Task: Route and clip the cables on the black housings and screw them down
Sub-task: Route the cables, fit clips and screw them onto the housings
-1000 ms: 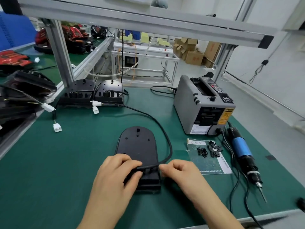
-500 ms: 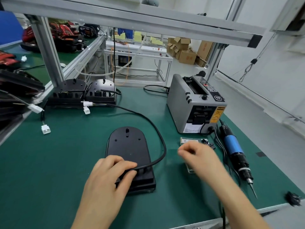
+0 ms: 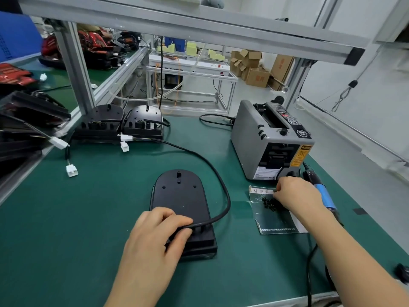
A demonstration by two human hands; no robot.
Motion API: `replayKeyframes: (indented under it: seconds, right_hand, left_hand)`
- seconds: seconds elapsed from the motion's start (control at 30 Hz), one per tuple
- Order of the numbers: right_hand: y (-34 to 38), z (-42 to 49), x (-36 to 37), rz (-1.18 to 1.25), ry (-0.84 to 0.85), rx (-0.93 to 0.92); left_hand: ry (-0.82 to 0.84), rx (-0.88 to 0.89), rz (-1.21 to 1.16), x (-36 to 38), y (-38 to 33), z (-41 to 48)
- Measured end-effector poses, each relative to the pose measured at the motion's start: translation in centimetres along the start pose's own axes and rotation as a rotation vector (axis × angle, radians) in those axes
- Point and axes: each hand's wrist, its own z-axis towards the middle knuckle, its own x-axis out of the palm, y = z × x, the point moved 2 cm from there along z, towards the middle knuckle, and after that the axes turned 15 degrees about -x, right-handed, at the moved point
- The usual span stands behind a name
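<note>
A black housing (image 3: 180, 196) lies flat on the green mat in front of me. A black cable (image 3: 212, 167) curves from the back left around to the housing's near end. My left hand (image 3: 161, 231) presses the cable end onto that near end, thumb and fingers closed over it. My right hand (image 3: 294, 193) is over a clear plastic bag (image 3: 274, 220) with small black clips and screws (image 3: 269, 203), its fingertips pinched down among them; whether it holds one is hidden. A blue electric screwdriver (image 3: 325, 198) lies just right of that hand.
A grey tape dispenser (image 3: 265, 140) stands at the back right. Two more black housings (image 3: 119, 125) with white connectors (image 3: 125, 140) sit at the back left by an aluminium post. Stacked black parts (image 3: 24, 120) lie at the far left. The screwdriver's cord (image 3: 309, 273) runs off the front edge.
My right hand left the cable at the housing and moved right and away to the bag of small parts. My left hand stayed on the cable end.
</note>
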Motion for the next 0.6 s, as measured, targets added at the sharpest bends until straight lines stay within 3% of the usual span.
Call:
replayKeyframes:
  seconds: [0.17, 0.23, 0.3, 0.37, 0.47, 0.6]
  right_hand:
    - [0.1, 0.1, -0.2, 0.015, 0.017, -0.012]
    - [0.4, -0.6, -1.2, 0.101, -0.055, -0.040]
    - [1.2, -1.8, -2.4, 0.379, -0.171, -0.079]
    - [3.2, -3.7, -3.5, 0.848, -0.260, -0.109]
    - [7.6, -6.7, -3.9, 1.451, -0.218, -0.177]
    - [12.4, -9.2, -3.4, 1.764, -0.144, -0.207]
  left_hand:
    - [0.019, -0.013, -0.005, -0.2, -0.1, 0.0]
    - [0.033, -0.024, -0.011, -0.2, -0.1, 0.1]
    - [0.059, -0.035, -0.032, -0.4, -0.2, 0.2]
    - [0.082, -0.061, -0.079, -0.6, -0.3, 0.3]
    - [0.054, -0.095, -0.148, -0.9, -0.6, 0.5]
    - [-0.037, -0.058, -0.115, -0.6, -1.7, 1.0]
